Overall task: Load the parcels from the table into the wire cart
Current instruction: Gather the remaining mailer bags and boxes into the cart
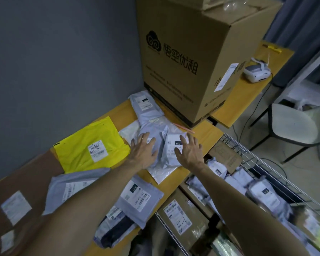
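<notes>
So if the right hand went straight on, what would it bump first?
The right hand would probably meet the small grey parcel just under it first; I can't tell if it already touches. Beyond stands the big cardboard box.

Parcel-sorting back room, office-like.
Labelled poly mailers [146, 108] strewn over table [207, 135]; tall printed carton [183, 58] at 12 o'clock; wire cart [262, 163] packed with parcels [264, 194] at 4 o'clock.

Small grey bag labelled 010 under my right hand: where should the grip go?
Probably pinch the grey 010 bag along its right long edge, from above on the wire cart side: it looks soft, lies label-up on a white mailer, and the right hand is over that edge.
</notes>
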